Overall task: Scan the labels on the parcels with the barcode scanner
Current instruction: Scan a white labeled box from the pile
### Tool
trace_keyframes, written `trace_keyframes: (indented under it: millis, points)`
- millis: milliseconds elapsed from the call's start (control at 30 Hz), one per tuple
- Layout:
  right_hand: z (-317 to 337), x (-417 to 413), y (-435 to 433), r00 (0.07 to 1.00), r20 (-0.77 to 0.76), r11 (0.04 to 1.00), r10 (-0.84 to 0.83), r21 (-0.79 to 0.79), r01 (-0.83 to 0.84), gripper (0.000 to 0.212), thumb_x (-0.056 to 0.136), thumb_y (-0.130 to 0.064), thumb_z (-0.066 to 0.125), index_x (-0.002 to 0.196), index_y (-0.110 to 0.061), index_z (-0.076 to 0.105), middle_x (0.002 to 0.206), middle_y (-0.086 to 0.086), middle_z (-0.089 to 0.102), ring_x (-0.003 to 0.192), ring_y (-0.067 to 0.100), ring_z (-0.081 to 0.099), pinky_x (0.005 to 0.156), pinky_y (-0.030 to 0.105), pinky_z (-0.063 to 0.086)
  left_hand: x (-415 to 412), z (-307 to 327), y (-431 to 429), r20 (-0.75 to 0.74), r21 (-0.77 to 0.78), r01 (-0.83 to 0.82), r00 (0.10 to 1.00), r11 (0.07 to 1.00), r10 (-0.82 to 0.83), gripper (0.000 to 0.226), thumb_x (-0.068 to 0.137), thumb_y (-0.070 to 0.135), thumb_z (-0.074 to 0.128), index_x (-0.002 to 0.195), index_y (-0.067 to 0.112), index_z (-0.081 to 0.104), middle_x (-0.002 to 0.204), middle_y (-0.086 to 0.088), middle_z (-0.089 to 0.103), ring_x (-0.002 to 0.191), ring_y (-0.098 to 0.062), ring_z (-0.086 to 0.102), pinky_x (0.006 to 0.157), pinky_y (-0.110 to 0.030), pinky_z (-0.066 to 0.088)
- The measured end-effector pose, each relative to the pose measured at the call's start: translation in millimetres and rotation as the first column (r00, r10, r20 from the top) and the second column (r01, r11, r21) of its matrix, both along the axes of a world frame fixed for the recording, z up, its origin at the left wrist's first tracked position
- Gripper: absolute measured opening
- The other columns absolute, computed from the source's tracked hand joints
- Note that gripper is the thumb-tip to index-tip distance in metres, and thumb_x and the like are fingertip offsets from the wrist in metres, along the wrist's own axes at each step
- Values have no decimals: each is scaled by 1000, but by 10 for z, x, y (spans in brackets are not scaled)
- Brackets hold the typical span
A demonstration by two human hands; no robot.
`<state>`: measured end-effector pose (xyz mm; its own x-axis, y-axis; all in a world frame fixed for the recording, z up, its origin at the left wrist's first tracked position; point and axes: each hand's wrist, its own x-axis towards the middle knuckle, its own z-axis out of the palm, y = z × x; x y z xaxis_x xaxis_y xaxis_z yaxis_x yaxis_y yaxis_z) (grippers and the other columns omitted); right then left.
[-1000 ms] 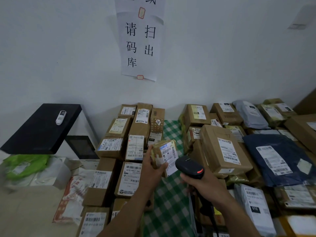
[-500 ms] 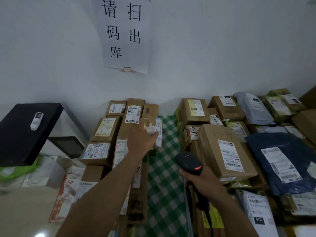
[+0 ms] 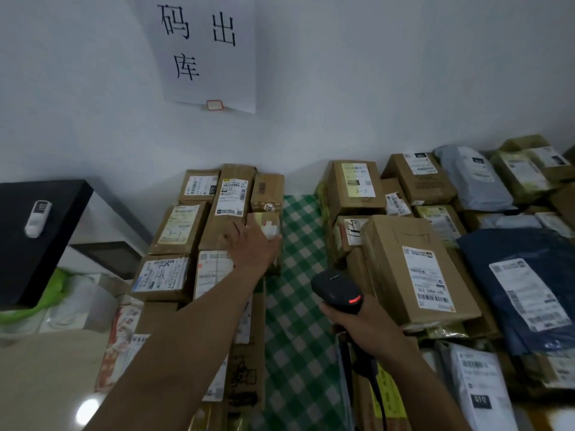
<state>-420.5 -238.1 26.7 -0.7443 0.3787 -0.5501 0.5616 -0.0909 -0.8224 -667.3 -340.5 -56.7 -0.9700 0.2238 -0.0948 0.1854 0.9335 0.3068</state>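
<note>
My left hand [image 3: 253,245] reaches out to the left pile of parcels [image 3: 174,231] and holds a small brown parcel [image 3: 267,224] with white tape, set at the pile's right edge. The hand covers the parcel's near part. My right hand [image 3: 365,325] grips the black barcode scanner [image 3: 336,289] by its handle, low over the green checked cloth [image 3: 298,321]. A red light shows on the scanner's head, and its cable hangs down. The scanner is well apart from the small parcel.
A second pile lies on the right, with a large brown box [image 3: 413,269] and a navy bag [image 3: 529,290] with white labels. At the left stands a black box [image 3: 28,244] with a white device [image 3: 37,217] on top. A paper sign [image 3: 208,51] hangs on the wall.
My left hand has carried the small parcel away from the scanner, forward and down onto the left pile. The scanner has stayed low in my right hand. My view has tilted down.
</note>
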Motion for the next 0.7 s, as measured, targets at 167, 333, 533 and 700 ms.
trace_keyframes:
  millis: [167,333,533,700]
  points:
    - [0,126,-44,999,-5,999,-43,0,43,23,92,-27,79,114,-25,72,74,-8,74,67,7,70,67,27,54,146,147,-2,-51,6,100,994,995,-100,70,90,63,61,144,24,40,150,-13,38,142,-38,33,114,-58,25]
    - [103,357,-206,989,-50,989,-142,-40,140,22,92,-25,79,113,-23,73,92,7,77,72,17,72,70,36,56,660,379,-220,-59,244,267,964,932,-261,43,93,46,66,131,27,57,137,-2,54,126,-24,50,106,-45,45]
    - [248,798,-553,953,-122,960,-279,-30,277,27,88,-24,82,113,-18,75,92,5,79,77,23,74,77,44,61,1543,487,-613,94,483,333,900,809,-426,26,103,48,52,104,29,69,96,13,69,86,-4,63,81,-32,54]
    - [399,1318,-802,927,-108,934,-358,-60,353,20,91,-21,78,110,-14,75,94,12,77,76,22,69,66,35,56,2178,427,-754,153,579,422,784,698,-601,29,110,38,42,119,26,68,110,9,70,87,-6,60,74,-28,46]
